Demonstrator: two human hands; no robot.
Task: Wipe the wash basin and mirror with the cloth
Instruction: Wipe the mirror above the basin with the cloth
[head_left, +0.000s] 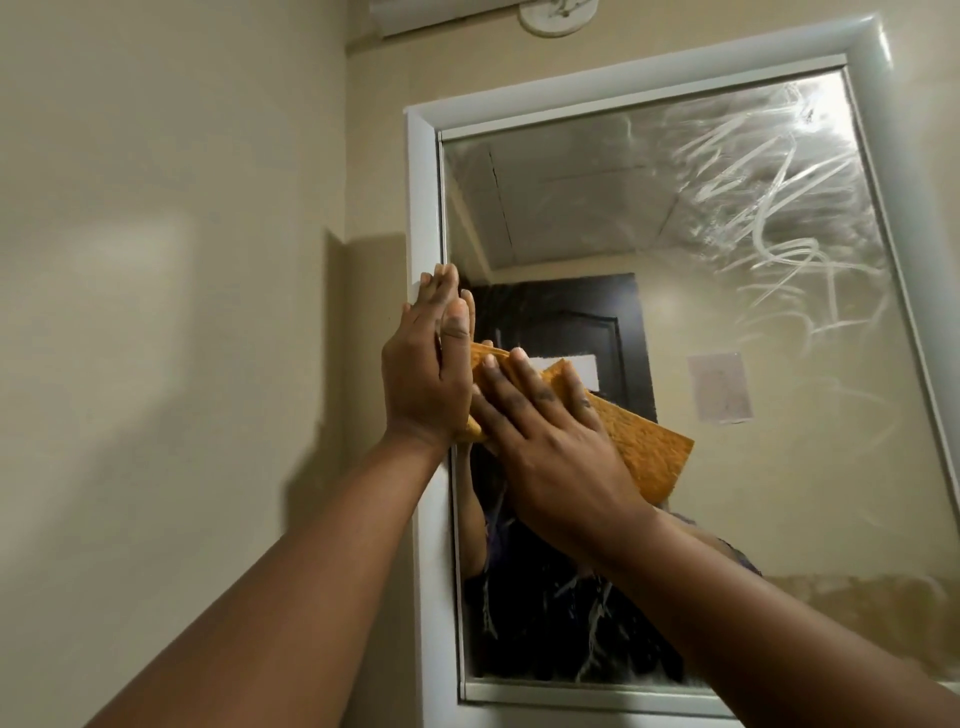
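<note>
place: home bathroom | evidence: white-framed wall mirror (675, 322), painted wall (182, 260), reflected door (561, 322)

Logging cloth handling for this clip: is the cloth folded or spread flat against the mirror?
Folded, at least partly: the cloth shows two stacked layers under the right hand on the mirror.

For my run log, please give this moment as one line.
stage: wiping mirror | right hand: presses cloth on glass | left hand: flat at frame
</note>
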